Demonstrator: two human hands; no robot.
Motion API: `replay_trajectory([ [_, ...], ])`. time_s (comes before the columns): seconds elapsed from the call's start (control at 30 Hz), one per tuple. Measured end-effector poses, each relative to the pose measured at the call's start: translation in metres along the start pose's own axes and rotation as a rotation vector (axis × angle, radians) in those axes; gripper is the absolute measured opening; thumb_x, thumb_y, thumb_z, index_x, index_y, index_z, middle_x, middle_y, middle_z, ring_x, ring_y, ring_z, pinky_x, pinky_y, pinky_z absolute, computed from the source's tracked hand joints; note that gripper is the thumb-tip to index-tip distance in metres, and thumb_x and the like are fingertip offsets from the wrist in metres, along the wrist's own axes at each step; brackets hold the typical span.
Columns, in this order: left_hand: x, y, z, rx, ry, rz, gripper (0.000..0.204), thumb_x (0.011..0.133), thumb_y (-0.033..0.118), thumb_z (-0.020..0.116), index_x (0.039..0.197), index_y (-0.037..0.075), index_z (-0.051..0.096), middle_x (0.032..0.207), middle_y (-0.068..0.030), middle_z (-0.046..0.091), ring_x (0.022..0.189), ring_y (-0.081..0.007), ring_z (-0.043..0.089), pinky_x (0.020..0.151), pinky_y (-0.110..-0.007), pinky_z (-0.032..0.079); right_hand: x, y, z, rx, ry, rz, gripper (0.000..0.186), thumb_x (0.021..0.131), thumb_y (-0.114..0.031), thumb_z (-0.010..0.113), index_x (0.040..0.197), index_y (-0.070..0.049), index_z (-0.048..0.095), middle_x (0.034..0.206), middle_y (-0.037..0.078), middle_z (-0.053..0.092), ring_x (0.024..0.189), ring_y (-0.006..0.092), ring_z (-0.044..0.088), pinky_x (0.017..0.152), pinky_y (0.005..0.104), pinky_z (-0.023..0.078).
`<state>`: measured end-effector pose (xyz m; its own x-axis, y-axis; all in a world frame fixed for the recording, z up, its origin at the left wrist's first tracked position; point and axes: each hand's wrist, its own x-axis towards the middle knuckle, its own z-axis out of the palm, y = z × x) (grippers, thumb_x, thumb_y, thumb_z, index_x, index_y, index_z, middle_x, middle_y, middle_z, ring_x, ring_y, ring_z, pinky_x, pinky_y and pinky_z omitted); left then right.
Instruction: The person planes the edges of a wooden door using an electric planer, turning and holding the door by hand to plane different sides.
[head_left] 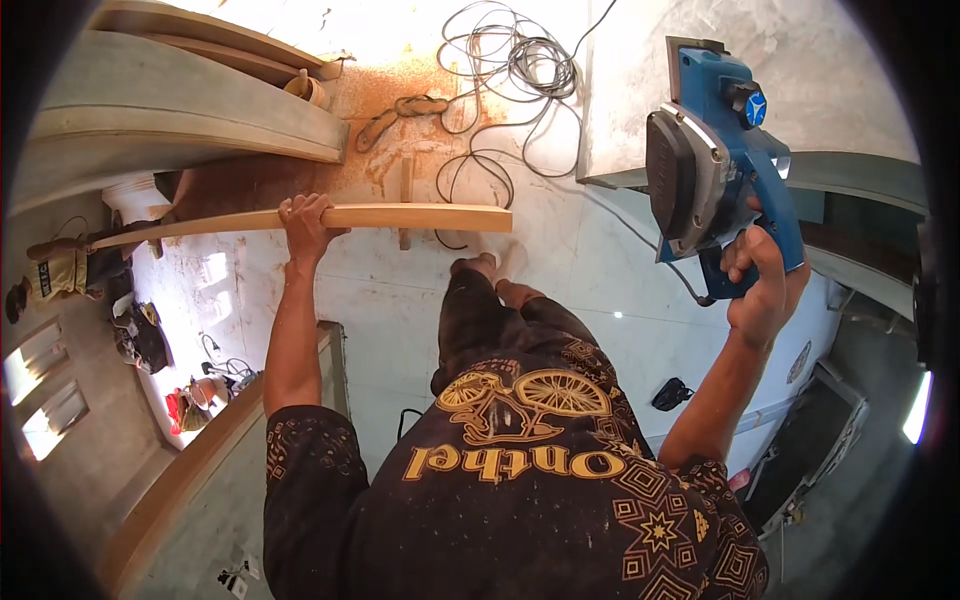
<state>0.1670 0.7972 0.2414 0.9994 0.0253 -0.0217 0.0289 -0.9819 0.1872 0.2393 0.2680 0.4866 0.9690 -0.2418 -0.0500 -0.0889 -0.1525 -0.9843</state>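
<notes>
A long pale wooden board (420, 216) runs level across the left half of the view. My left hand (307, 225) is closed around it, fingers over its far edge. At the right, my right hand (768, 285) grips the rear handle of a blue electric planer (735, 150). The planer is raised and apart from the board, with its dark side cover and blue round knob showing. Its cord (690, 288) trails from the handle. The underside of the planer is hidden.
A coiled black cable (540, 68) and orange-brown sawdust (385, 80) lie on the floor ahead. A short wooden strip (406, 170) lies beyond the board. Grey ledges stand at the far left (190, 95) and right (840, 100). Assorted items (200, 395) sit at the left.
</notes>
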Motion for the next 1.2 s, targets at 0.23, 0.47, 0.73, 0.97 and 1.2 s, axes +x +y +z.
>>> replay_trajectory([
  [0.23,-0.001,0.002,0.010,0.018,0.059,0.004,0.041,0.053,0.033,0.091,0.080,0.017,0.064,0.082,0.0034,0.064,0.091,-0.0223,0.059,0.096,-0.047,0.035,0.008,0.015,0.001,0.026,-0.047,0.018,0.041,0.081,-0.018,0.065,0.112,0.010,0.064,0.056,0.001,0.048,0.048,0.0093,0.044,0.050,0.0271,0.037],
  [0.47,-0.001,0.000,0.009,0.017,0.060,0.030,0.040,0.054,0.031,0.091,0.078,0.016,0.062,0.079,0.0042,0.063,0.087,-0.0218,0.059,0.092,-0.045,0.035,-0.004,0.023,0.002,0.036,-0.069,0.025,0.043,0.080,-0.017,0.065,0.112,0.011,0.063,0.056,0.001,0.048,0.049,0.0094,0.044,0.050,0.0265,0.037],
  [0.73,-0.013,0.007,0.015,-0.006,0.055,0.038,0.041,0.052,0.029,0.092,0.078,0.017,0.062,0.078,0.0042,0.062,0.086,-0.0210,0.059,0.092,-0.044,0.035,-0.028,0.033,-0.025,0.029,-0.068,0.090,0.042,0.079,-0.016,0.066,0.112,0.011,0.063,0.057,0.001,0.048,0.048,0.0095,0.044,0.050,0.0269,0.038],
  [0.97,-0.009,0.013,0.011,0.012,0.058,0.046,0.043,0.051,0.028,0.092,0.080,0.016,0.063,0.079,0.0039,0.063,0.087,-0.0209,0.058,0.092,-0.044,0.036,-0.033,0.044,-0.032,-0.023,-0.114,0.151,0.040,0.079,-0.016,0.067,0.111,0.009,0.064,0.057,0.001,0.049,0.048,0.0097,0.046,0.049,0.0266,0.038],
  [1.2,-0.014,0.014,0.013,0.000,0.066,0.008,0.045,0.050,0.029,0.093,0.083,0.016,0.065,0.082,0.0024,0.065,0.088,-0.0222,0.059,0.093,-0.043,0.037,-0.029,0.055,-0.032,-0.029,-0.171,0.205,0.042,0.082,-0.018,0.064,0.113,0.011,0.062,0.057,0.001,0.048,0.048,0.0094,0.045,0.051,0.0262,0.039],
])
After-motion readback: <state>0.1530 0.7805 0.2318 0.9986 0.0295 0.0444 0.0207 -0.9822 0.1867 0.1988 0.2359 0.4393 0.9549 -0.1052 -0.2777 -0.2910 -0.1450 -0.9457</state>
